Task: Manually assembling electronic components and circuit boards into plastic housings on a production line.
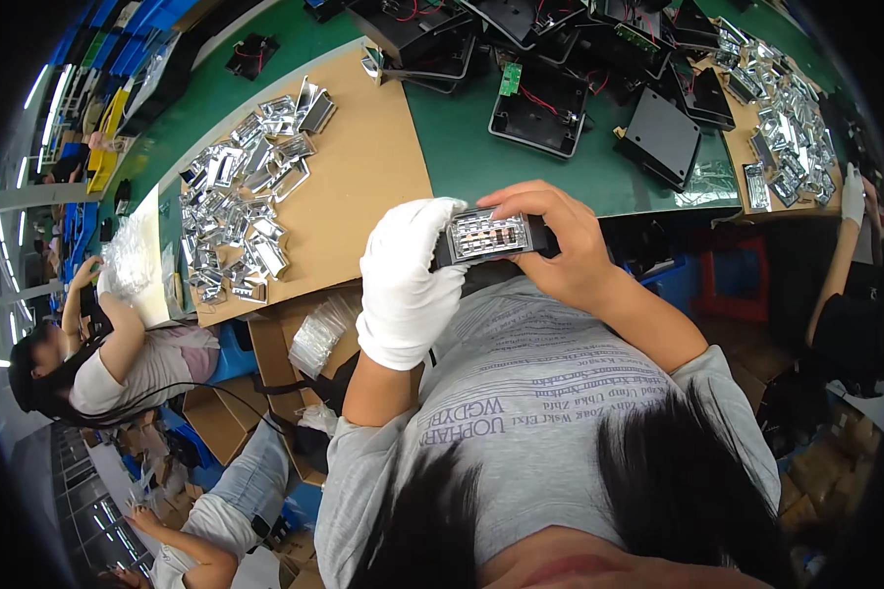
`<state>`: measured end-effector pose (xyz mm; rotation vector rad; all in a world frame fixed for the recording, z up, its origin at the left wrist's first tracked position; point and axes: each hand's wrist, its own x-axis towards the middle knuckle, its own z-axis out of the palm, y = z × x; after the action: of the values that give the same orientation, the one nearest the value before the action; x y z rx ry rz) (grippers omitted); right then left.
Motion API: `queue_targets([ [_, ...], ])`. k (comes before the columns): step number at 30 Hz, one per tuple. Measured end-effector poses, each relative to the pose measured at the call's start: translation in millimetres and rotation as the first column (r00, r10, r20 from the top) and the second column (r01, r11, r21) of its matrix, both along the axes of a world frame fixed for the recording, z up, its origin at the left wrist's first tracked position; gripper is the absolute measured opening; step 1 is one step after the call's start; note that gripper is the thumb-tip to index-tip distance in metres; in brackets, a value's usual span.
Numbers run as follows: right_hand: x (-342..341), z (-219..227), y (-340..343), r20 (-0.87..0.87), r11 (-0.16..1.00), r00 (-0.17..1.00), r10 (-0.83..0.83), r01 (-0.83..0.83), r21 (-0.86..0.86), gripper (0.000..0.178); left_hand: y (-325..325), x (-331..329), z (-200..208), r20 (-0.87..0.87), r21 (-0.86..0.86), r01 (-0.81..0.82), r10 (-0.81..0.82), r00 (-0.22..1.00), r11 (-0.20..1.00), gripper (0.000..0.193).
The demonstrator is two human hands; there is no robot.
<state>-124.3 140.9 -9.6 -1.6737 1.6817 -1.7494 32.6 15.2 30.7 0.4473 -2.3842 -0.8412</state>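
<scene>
Chrome-faced black unit [485,237] sits, in the head view, between both hands, just off the near right corner of the cardboard sheet [373,147]. The knit-gloved left hand [408,275] clasps one end; the bare right hand [568,234] pinches the other between thumb and fingers. The step looks like close handling or checking; the next move probably calls for a steady, edge-only grip. Mirror-bright, angular pieces [255,162] heap on the sheet; boxy matte-black cases [661,137] lie right of it on the smooth green bench [452,137].

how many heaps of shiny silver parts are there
2: left heap of shiny silver parts, on a flat tan sheet left of the white-gloved left hand; right heap, at far right. More may be hidden.
</scene>
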Motion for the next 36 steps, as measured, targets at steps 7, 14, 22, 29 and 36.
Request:
queue_targets([
  [7,1.1,4.7,-0.8,0.082,0.994,0.996,0.031,-0.039,0.102,0.054,-2.6,3.4,5.4,0.008,-0.143,-0.036,0.037,0.999,0.989,0.055],
  [14,-19.9,20.6,2.4,-0.086,0.999,0.996,-0.007,0.012,0.049,0.045,-86.5,28.8,70.5,0.074,0.101,-0.400,0.394,0.916,0.911,0.041],
  [22,-39.5,-27.2,6.2,-0.245,0.961,0.935,-0.255,0.272,0.039,0.028,-336.3,-35.8,47.8,0.387,0.188,-0.494,0.398,0.831,0.849,0.048],
  [29,-37.3,-26.3,-1.6,-0.331,0.922,0.876,-0.351,0.385,0.038,0.024,-344.7,-147.1,-4.9,0.105,0.612,-0.144,0.100,0.989,0.778,0.045],
  [36,-38.5,-31.5,-2.6,-0.394,0.927,0.859,-0.327,0.372,0.042,0.027,-448.2,-114.3,-14.4,0.254,-0.435,-0.651,0.778,0.574,0.622,0.043],
])
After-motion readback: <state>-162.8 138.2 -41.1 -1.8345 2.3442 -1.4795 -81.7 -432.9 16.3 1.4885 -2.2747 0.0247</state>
